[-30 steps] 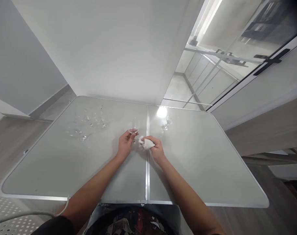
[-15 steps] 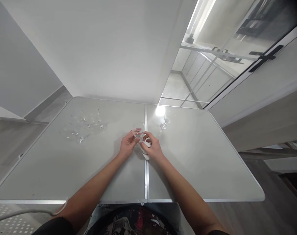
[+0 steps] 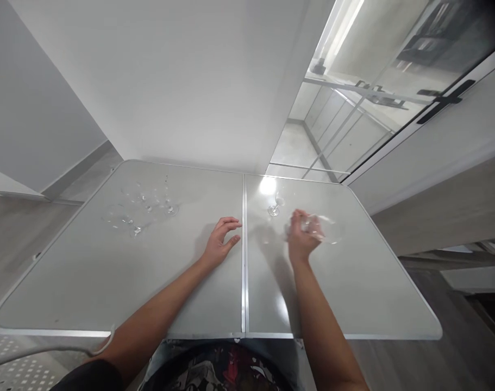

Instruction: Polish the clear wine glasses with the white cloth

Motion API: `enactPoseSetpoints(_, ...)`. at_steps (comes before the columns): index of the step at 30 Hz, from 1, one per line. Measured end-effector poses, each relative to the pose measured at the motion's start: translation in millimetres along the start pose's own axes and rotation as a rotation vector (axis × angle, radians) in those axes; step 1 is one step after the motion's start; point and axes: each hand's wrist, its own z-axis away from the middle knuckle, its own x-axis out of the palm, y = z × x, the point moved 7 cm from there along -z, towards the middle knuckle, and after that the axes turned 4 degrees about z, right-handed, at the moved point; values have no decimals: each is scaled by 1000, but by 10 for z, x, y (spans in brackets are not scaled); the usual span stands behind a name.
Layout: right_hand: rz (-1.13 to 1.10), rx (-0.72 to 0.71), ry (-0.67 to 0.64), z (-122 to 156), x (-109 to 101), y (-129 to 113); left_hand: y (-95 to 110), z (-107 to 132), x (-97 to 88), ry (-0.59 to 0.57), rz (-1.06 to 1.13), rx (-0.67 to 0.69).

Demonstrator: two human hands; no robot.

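Observation:
My right hand [image 3: 299,239] is raised over the right half of the grey table [image 3: 108,271], fingers closed round a clear stemmed glass [image 3: 324,231] that is smeared by motion. I cannot make out the white cloth. My left hand [image 3: 221,243] hovers just left of the table's metal seam [image 3: 244,282], fingers apart and curled, holding nothing. Another clear stemmed glass [image 3: 275,206] stands upright on the table just beyond and left of my right hand.
Several clear glasses [image 3: 143,212] stand grouped on the far left part of the table. A white wall runs behind it, with glass door panels [image 3: 353,108] at the back right. A white perforated chair [image 3: 14,369] sits at the near left corner.
My hands have come apart. The right hand carried the glass from the seam over to the right half of the table. The left hand let go of it and opened.

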Motion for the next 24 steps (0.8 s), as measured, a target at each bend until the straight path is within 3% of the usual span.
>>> enactPoseSetpoints(1, 51, 5, 125, -157, -154, 82, -7, 2, -6, 11, 3, 4)
enactPoseSetpoints(3, 195, -38, 196, -446, -327, 245, -29, 4, -14, 30, 2, -5)
enactPoseSetpoints(6, 406, 17, 90, -739, -393, 605, -63, 3, -17, 39, -36, -45)
enactPoseSetpoints(11, 598, 66, -130, -825, -217, 969, 19, -1, -61, 46, -141, -21)
enactPoseSetpoints(17, 658, 112, -168, -840, 23, 1030, 268, -21, -318, 155, -432, 106)
enactPoseSetpoints(24, 672, 122, -156, -837, 28, 886, 843, -39, -750, 394, -651, 249)
